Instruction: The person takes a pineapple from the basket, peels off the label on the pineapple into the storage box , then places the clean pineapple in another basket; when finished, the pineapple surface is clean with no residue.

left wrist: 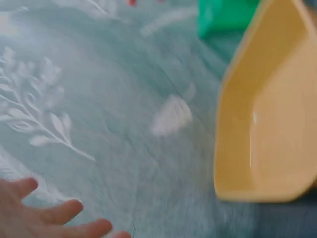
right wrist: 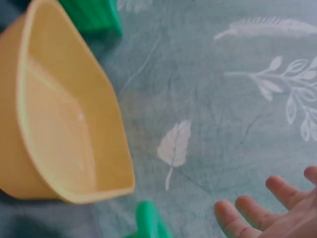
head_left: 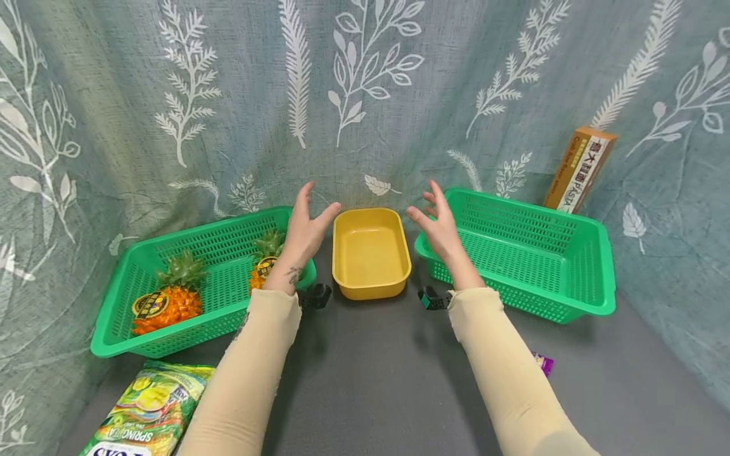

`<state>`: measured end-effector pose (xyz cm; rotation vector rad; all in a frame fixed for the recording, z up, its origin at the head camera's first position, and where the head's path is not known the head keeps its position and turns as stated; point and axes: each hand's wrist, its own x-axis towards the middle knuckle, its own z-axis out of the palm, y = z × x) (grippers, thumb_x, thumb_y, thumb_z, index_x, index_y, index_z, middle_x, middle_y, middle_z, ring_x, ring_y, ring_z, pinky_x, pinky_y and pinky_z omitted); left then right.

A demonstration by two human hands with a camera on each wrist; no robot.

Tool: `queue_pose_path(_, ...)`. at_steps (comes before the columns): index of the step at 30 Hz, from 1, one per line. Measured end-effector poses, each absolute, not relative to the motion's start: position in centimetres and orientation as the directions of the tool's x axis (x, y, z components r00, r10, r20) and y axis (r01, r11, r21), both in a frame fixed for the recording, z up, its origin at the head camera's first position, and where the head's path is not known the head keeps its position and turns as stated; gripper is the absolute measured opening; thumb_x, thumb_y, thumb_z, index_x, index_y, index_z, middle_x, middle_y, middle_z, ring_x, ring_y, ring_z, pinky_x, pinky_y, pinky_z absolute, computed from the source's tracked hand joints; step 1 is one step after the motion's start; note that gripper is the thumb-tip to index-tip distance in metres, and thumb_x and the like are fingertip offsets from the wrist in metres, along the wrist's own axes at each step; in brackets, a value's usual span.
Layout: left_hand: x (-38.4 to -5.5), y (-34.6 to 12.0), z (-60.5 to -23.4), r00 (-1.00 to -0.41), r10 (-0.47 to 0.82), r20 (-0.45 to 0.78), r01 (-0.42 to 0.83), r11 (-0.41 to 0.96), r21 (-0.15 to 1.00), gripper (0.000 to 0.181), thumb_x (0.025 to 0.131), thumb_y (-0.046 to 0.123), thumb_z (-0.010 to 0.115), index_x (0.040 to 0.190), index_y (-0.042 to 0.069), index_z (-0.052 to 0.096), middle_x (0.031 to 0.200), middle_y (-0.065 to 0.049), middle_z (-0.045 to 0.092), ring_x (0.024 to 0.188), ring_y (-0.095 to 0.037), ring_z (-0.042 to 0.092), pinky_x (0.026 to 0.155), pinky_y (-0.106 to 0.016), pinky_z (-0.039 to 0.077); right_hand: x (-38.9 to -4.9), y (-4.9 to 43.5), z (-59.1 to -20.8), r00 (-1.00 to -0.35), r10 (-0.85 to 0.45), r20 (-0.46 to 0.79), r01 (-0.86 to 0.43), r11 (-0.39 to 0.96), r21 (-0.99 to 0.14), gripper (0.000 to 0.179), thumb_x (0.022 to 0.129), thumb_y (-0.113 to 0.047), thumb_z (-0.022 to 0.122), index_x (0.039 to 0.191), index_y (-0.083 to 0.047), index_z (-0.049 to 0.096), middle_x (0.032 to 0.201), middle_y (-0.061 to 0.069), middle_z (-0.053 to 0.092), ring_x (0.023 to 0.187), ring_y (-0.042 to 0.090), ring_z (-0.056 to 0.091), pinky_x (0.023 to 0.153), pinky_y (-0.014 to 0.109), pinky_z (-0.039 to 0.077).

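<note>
Meet the yellow, round-cornered, smooth-walled tub point(head_left: 371, 250) evenly from both sides

The tub sits on the dark grey counter point(head_left: 371, 367), between the two baskets, with nothing inside. The left grip point(head_left: 308, 235) and right grip point(head_left: 438, 231) are raised on either side of it, fingers spread, holding nothing and apart from its walls. Any hold seems best made by bringing both palms to the left and right walls at the same height, pressing equally; one-sided pressure would likely skid or tilt it.

Keep the wrists high. Just left is a green, slotted plastic basket point(head_left: 188, 332) with orange, green-crowned pineapples point(head_left: 179, 304); just right, a matching green basket point(head_left: 513, 253). A sleeve could catch either rim.

Farther out, a tall orange-and-white pasta box point(head_left: 582, 171) leans behind the right basket, so a knock there might topple it.
</note>
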<state>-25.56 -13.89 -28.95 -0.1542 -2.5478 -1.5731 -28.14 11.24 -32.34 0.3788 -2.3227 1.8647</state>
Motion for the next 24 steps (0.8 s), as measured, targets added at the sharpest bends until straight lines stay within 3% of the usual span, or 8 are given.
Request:
queue_pose_path(7,-20.5,-12.6,-31.4,-0.941,-0.038,0.337,0.323,0.198,0.925,0.074,0.086,0.042,0.050,0.147,0.015,0.018,0.141,-0.021,0.031,0.126,-0.040,0.037,0.099,-0.054,0.035,-23.9,11.5,-34.7,-0.944,-0.060,0.325,-0.326,-0.001,-0.945,0.104,0.072,-0.067,0.061,0.149,-0.016,0.013,0.145,0.015,0.032,0.123,0.034,0.043,0.093,0.051,0.041)
queue_pose_path(11,-18.6,-12.2,-33.3,-0.939,-0.044,0.341,0.334,0.117,0.935,0.072,0.085,0.035,0.051,0.146,0.013,0.021,0.134,-0.023,0.037,0.116,-0.039,0.047,0.095,-0.048,0.040,-22.4,11.8,-35.9,-0.942,-0.051,0.331,-0.331,-0.012,-0.944,0.089,0.082,-0.053,0.062,0.148,-0.014,0.016,0.143,0.019,0.034,0.115,0.030,0.048,0.083,0.035,0.046)
queue_pose_path(17,-16.5,-12.1,-35.6,-0.957,-0.053,0.286,0.281,0.087,0.956,0.068,0.086,0.027,0.051,0.145,0.013,0.022,0.128,-0.021,0.043,0.094,-0.015,0.058,0.079,-0.026,0.046,-20.8,12.2,-36.9,-0.952,-0.043,0.304,-0.303,-0.013,-0.953,0.071,0.089,-0.027,0.061,0.146,-0.012,0.022,0.139,0.021,0.037,0.101,0.010,0.054,0.074,0.022,0.047)
queue_pose_path(20,-15.9,-12.2,-36.4,-0.966,-0.063,0.252,0.246,0.096,0.965,0.067,0.086,0.025,0.052,0.145,0.013,0.022,0.126,-0.020,0.045,0.086,-0.003,0.058,0.077,-0.026,0.048,-20.3,12.4,-37.2,-0.963,-0.035,0.269,-0.269,-0.007,-0.963,0.066,0.089,-0.017,0.060,0.145,-0.011,0.024,0.137,0.022,0.039,0.097,0.005,0.056,0.073,0.022,0.048)
queue_pose_path(24,-15.6,-12.4,-37.1,-0.976,-0.071,0.204,0.196,0.110,0.974,0.065,0.088,0.024,0.051,0.145,0.014,0.022,0.127,-0.021,0.045,0.085,0.001,0.057,0.079,-0.033,0.049,-20.4,12.6,-37.3,-0.973,0.008,0.229,-0.229,-0.002,-0.973,0.062,0.089,-0.012,0.059,0.143,-0.009,0.029,0.133,0.022,0.043,0.092,0.003,0.057,0.071,0.025,0.050)
